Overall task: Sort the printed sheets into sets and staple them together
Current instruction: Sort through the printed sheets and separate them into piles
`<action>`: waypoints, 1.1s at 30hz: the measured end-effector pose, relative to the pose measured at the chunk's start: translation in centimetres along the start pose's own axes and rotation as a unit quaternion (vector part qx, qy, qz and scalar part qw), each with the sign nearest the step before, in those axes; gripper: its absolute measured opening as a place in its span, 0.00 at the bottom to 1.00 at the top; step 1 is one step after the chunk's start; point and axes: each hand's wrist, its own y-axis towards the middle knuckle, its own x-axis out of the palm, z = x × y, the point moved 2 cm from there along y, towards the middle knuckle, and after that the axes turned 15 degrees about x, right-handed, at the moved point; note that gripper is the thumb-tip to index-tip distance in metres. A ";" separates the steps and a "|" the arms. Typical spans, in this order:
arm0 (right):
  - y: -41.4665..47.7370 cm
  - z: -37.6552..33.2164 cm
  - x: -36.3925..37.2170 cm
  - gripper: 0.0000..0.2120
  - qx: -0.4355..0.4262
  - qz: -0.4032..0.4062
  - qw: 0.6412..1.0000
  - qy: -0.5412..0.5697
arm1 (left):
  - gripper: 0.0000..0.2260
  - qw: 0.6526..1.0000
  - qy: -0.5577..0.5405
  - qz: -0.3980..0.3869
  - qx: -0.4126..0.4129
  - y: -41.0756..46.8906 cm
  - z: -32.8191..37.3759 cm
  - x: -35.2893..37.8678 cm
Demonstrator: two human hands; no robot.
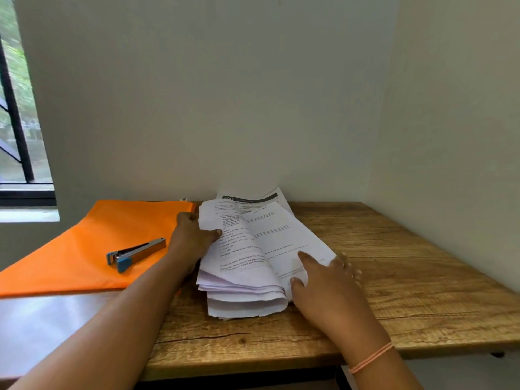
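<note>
Wall [225,94]: plain, pale, fills the upper half of the view and meets a second wall in a corner at right. Window [17,108] with dark bars at far left, greenery outside.

Table [394,277]: wood grain, pushed into the corner.

Folder [92,243]: orange, lying flat over the table's left part. Its right edge is just beside the sheets.

Sheets [247,266]: thick loose stack of printed white pages, mid-table, far end close to the wall. The upper pages are bowed up and over to the left, like an open book. The lower pages lie flat with uneven near edges. One page with a dark header band sticks out at the far end (print too small to read).

Left hand [194,235]: at the stack's left edge, between folder and sheets. The thumb lies on top of the turned-over pages and the fingers curl round their edge, so it grips that bunch.

Right hand [323,282]: on the stack's right half, palm down. Fingers are spread and straight, pressing the exposed page flat; it holds nothing. The outer fingers are blurred and reach past the page's right edge.

Stapler [135,253]: metal with a blue end, lying on the folder left of the left forearm. It is apart from the sheets, with neither hand on it.

Band [371,357]: thin, pinkish-orange, on the right wrist.
</note>
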 end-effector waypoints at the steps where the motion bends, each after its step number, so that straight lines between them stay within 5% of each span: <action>1: 0.2 0.2 0.3 0.25 0.009 -0.021 1.000 -0.022 | 0.29 1.000 0.002 -0.004 0.003 0.0 0.0 0.1; 15: -0.2 0.0 0.4 0.24 -0.022 -0.026 0.995 -0.089 | 0.23 1.000 0.026 -0.013 0.004 0.1 -0.2 0.2; 22: -0.5 -0.7 0.6 0.24 -0.044 -0.006 0.998 -0.047 | 0.08 0.999 0.028 -0.023 0.025 0.0 -0.3 0.2; 33: -3.5 -0.8 -2.2 0.17 -0.094 0.078 0.984 0.131 | 0.07 0.999 0.004 -0.029 0.039 -0.5 -0.1 0.2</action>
